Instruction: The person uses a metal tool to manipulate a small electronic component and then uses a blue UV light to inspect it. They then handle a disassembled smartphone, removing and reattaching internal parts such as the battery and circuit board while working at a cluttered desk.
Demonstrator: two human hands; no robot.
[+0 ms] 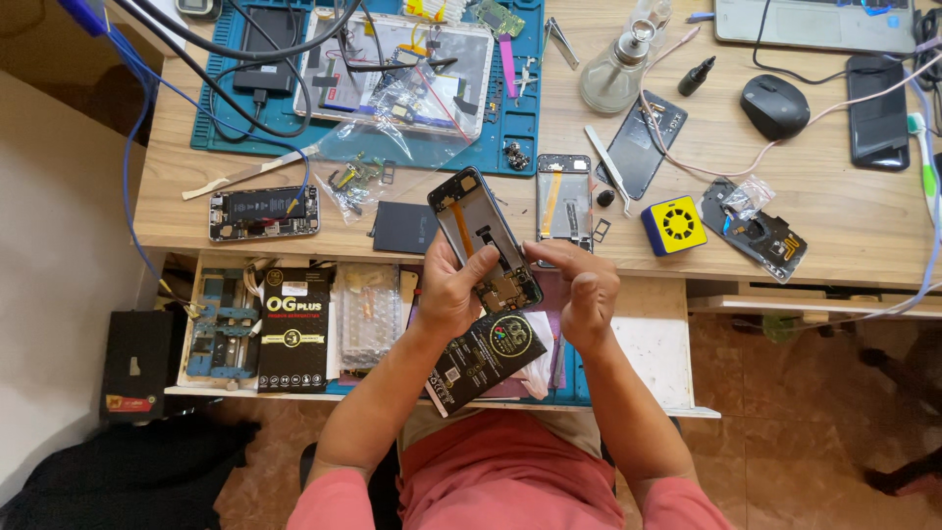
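The left hand (449, 294) grips an opened phone frame (486, 242) (back cover off) above the table (844, 211) edge; the right hand (586, 291), fingers curled, touches its lower end.

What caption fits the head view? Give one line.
Both hands, left hand and right hand, hold an opened phone over a cluttered wooden desk.

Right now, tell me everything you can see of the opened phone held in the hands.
The phone is a slim dark frame with its back cover off, so the inside faces up: an orange flex strip along the upper part and dark boards with small parts lower down. It tilts, top end toward the desk, above the open drawer. The left hand grips its lower left edge; the right hand touches its right side with fingers outstretched.
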